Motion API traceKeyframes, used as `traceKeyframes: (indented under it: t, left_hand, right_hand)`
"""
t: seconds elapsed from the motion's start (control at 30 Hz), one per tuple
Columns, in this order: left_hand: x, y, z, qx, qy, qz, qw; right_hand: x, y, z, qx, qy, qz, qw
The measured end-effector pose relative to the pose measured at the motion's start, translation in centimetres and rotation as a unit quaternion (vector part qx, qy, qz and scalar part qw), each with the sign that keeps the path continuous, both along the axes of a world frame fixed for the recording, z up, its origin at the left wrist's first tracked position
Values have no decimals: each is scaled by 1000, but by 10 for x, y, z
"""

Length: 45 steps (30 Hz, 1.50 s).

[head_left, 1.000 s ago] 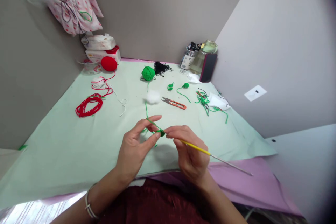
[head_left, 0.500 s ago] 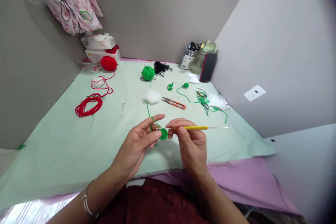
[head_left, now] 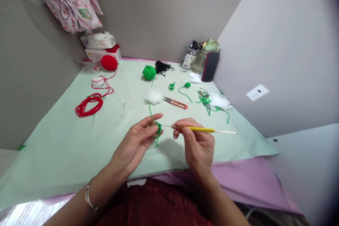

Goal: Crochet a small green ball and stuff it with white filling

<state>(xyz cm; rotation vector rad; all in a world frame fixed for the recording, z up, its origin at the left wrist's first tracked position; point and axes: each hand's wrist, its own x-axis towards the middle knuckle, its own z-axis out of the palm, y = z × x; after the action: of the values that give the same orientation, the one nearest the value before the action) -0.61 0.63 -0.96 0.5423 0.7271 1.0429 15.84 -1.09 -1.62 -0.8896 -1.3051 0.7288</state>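
Left hand (head_left: 136,137): thumb and fingers pinching small green crocheted piece (head_left: 158,129), index finger reaching past it toward far side. Right hand (head_left: 198,144): fingers closed around yellow grip of crochet hook (head_left: 198,129), thin tip pointing left and meeting right edge of green piece; can't tell if inside a stitch. Green piece is between the 2 hands, above near-middle of surface (head_left: 106,141), loose green end hanging below it. Green strand (head_left: 150,108) runs from left hand to near edge of white fluff (head_left: 154,97). Right of fluff, just beside: orange-handled snips (head_left: 180,104). Farther off: green yarn ball (head_left: 149,72), black yarn (head_left: 162,67) next to it. 2 small green pieces (head_left: 187,85) far side of snips, 1 with tail. Left: red yarn coil (head_left: 89,105), red ball (head_left: 108,63) behind it. Right: green and black yarn scraps (head_left: 204,99), white tissue (head_left: 220,102) beside. Phone (head_left: 210,67) upright, far right, by a bottle (head_left: 199,63).
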Motion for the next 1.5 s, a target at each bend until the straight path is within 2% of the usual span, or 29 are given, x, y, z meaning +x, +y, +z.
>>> traceKeyframes:
  t: [0.1, 0.17, 0.27, 0.37, 0.47, 0.53, 0.73, 0.87, 1.03, 1.17, 1.27, 1.4, 1.5]
  left_hand:
    - [3, -5, 0, 59, 72, 15, 996]
    - [5, -8, 1, 77, 90, 17, 993]
    - [5, -9, 3, 79, 88, 27, 993]
    - [4, -8, 5, 85, 91, 23, 992]
    - [2, -7, 7, 91, 97, 20, 991]
    - [1, -7, 7, 92, 101, 20, 990]
    - [0, -10, 2, 123, 151, 41, 980]
    - [-1, -10, -3, 169, 206, 64, 962]
    - [1, -13, -1, 203, 267, 98, 937]
    - [3, -17, 1, 227, 297, 133, 918]
    - [4, -16, 0, 194, 271, 133, 933]
    - [6, -14, -3, 135, 162, 87, 974]
    - [8, -13, -1, 111, 118, 84, 983]
  right_hand:
    - [-2, 3, 3, -34, 32, 47, 998]
    - [-4, 4, 1, -40, 19, 41, 998]
    - [-2, 5, -3, -52, 36, 41, 997]
    - [1, 6, -5, -74, 86, 78, 990]
    - [4, 7, -3, -92, 128, 108, 982]
    - [4, 6, 0, -93, 121, 105, 983]
    - [4, -4, 7, -9, -38, 28, 999]
    - [5, -8, 5, 84, -117, 19, 989]
    - [6, -8, 3, 115, -167, 28, 979]
    - [3, -9, -6, 173, -219, 0, 960]
    - [0, -8, -11, 183, -220, -26, 958]
    - [-1, -7, -10, 153, -176, -25, 972]
    - [-1, -10, -13, 201, -279, -78, 936]
